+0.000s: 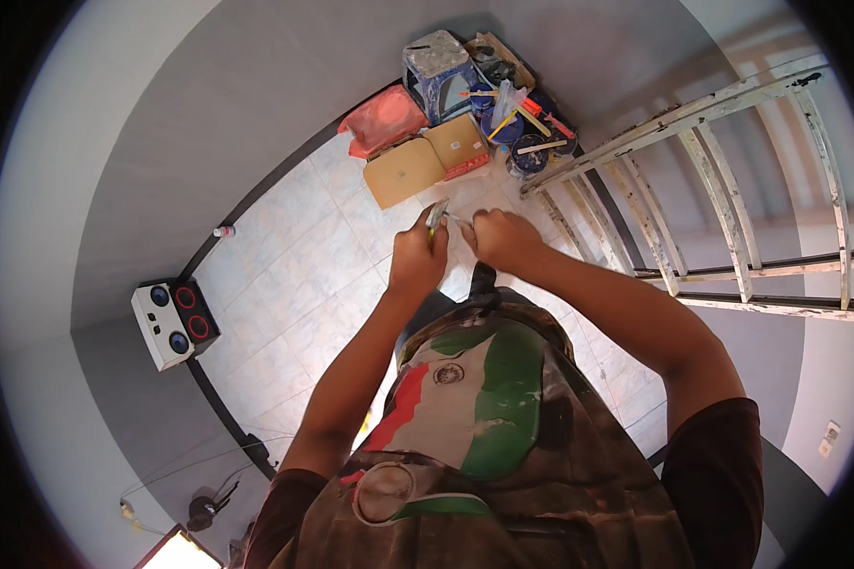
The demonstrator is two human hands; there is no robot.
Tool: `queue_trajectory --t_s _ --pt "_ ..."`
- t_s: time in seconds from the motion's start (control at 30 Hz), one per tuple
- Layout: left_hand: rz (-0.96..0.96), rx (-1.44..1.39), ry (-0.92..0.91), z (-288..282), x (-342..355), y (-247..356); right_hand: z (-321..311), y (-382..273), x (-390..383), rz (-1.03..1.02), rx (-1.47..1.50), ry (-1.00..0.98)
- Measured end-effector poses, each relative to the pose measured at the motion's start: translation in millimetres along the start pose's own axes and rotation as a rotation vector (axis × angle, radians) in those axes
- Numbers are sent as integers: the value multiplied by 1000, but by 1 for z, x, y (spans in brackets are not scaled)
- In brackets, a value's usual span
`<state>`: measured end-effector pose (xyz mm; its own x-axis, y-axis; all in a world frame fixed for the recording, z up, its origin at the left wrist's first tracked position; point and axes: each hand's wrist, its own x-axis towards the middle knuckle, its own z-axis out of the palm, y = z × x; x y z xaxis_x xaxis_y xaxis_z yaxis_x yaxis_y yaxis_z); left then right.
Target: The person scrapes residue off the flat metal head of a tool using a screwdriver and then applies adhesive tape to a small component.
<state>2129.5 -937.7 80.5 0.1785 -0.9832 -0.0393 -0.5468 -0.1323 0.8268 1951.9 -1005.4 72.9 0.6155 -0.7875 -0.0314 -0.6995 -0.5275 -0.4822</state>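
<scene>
In front of my body, above the floor, my two hands are held close together. My left hand (pixel 417 252) is closed around a small tool (pixel 437 211) with a pale, flat end and a yellow-green edge. Its exact kind is hard to make out at this size. Just to the right, my right hand (pixel 503 237) is closed, with thumb and fingertips pressed together toward the tool. Something thin and pale shows at those fingertips, but the fingers hide most of it. A narrow gap separates the two hands.
A paint-spattered ladder (pixel 712 190) leans along the right. At the far wall are an open cardboard box (pixel 403 173), a red tray (pixel 384 121), a stained stool (pixel 438 71) and paint buckets (pixel 528 155) with tools. A speaker (pixel 165 325) stands left; a small bottle (pixel 224 231) lies nearby.
</scene>
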Motion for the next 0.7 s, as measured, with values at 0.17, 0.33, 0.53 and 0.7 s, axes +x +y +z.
queue_trajectory --t_s 0.17,0.33,0.53,0.7 --pt "38 62 141 16 37 -40 30 18 44 -84 -250 48" --pt "29 -77 111 -29 33 -8 -25 15 55 -43 285 -125" --pt "95 -117 170 -77 14 50 -121 -50 45 235 990 -410" --pt "19 -70 196 -82 20 58 -100 -75 34 -304 -53 206"
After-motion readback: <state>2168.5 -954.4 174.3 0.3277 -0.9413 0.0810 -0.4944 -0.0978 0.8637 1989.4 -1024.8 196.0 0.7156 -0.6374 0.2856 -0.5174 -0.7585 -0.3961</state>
